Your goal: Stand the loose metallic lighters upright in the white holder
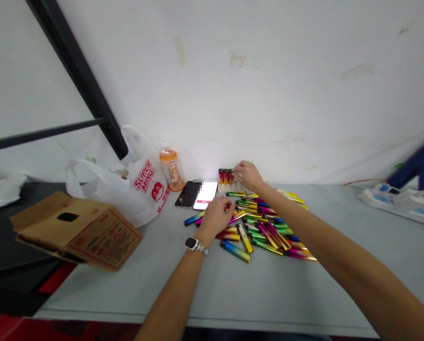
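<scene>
My right hand [249, 175] reaches to the back of the table, its fingers pinched on the top of a dark red lighter at a white slotted tray [221, 188]. In the tray's left end several red lighters [223, 176] with black tops stand upright in a row. My left hand [217, 215], with a watch [196, 245] on the wrist, is curled above the near left edge of a loose pile of shiny lighters [265, 227] in gold, green, pink and blue. Something red, apparently a lighter, shows between its fingers. A blue and gold lighter [235, 251] lies nearest the front.
Left of the tray lie a lit phone [206, 193] and a dark phone [187, 194]. Behind them stands an orange drink bottle [171, 168]. Further left are a white plastic bag [140, 189] and an open cardboard box [98, 234]. A power strip [400, 204] lies far right.
</scene>
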Available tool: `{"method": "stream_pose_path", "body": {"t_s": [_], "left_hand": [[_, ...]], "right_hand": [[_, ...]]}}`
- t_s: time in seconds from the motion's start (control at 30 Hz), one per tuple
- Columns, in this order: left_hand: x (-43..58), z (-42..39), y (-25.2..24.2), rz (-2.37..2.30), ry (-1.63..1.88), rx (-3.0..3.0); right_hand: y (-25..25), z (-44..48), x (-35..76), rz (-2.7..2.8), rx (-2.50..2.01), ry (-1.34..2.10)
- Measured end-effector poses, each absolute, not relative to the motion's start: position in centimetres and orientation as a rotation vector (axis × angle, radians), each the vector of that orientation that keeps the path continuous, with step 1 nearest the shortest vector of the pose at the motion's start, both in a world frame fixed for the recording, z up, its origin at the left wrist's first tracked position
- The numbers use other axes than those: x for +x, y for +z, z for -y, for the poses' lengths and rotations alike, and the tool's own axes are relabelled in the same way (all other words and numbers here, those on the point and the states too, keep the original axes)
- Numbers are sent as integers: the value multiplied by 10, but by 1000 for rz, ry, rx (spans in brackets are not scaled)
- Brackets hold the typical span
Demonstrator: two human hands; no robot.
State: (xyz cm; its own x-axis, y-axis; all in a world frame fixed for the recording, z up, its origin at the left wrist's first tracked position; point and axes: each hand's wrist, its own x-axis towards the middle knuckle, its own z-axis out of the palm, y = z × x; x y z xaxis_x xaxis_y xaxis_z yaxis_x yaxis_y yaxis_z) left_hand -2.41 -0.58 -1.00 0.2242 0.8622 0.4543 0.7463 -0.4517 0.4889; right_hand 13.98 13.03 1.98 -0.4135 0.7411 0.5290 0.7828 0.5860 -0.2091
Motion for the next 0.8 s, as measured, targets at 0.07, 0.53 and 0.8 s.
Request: {"method": "stream_pose_path", "body": {"t_s": [0.07,0.53,0.8], "left_hand": [[-23,6,-11,-1539,1048,2326],[-6,7,-13,-1444,1035,2379],[18,2,-5,-1410,957,2491]], "right_hand": [[20,-122,139,2293,-1273,-224],[10,-57,180,2350,-1393,20],[11,-5,228,2364,-1448,56]]}}
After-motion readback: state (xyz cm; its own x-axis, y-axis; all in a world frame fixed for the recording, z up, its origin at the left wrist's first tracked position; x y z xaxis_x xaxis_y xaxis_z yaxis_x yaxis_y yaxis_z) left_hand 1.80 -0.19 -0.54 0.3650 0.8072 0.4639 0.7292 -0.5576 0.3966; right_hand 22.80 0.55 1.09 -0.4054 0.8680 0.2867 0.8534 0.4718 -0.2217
